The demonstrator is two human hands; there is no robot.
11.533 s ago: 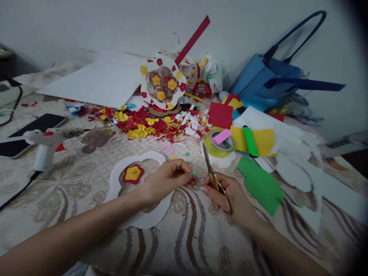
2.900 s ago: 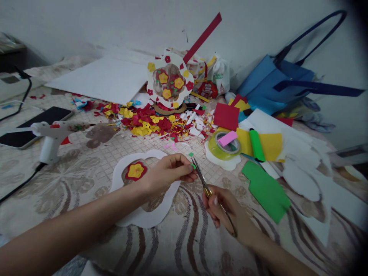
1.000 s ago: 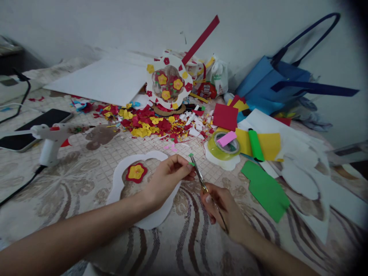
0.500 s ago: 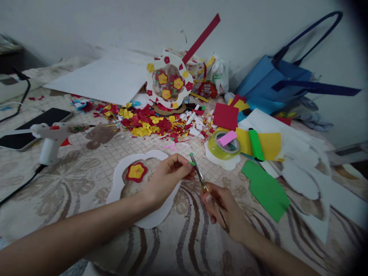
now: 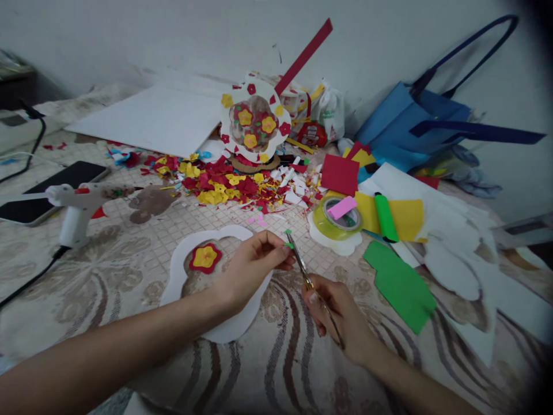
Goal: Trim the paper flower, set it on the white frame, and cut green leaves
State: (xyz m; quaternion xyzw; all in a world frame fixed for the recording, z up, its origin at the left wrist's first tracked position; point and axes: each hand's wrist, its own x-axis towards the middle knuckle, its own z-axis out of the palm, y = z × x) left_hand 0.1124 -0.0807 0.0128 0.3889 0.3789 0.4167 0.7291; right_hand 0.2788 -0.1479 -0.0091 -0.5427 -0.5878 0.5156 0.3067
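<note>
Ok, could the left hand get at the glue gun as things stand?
Probably, but not freely. The glue gun lies to the side of the left hand, with only cloth and the white cut-out between. The hand is busy: it pinches a green scrap at the scissors held by the right hand.

Tape [image 5: 322, 226] right of scraps [image 5: 224, 185] (bag [image 5: 397, 127] behind)

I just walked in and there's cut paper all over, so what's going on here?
A person is cutting paper. The left hand pinches a small green scrap, and the right hand holds scissors with the blades at that scrap. Under the left hand lies a white flower-shaped cutout with a red and yellow flower on it. A glue gun lies to the left; a pile of red and yellow scraps lies behind.
</note>
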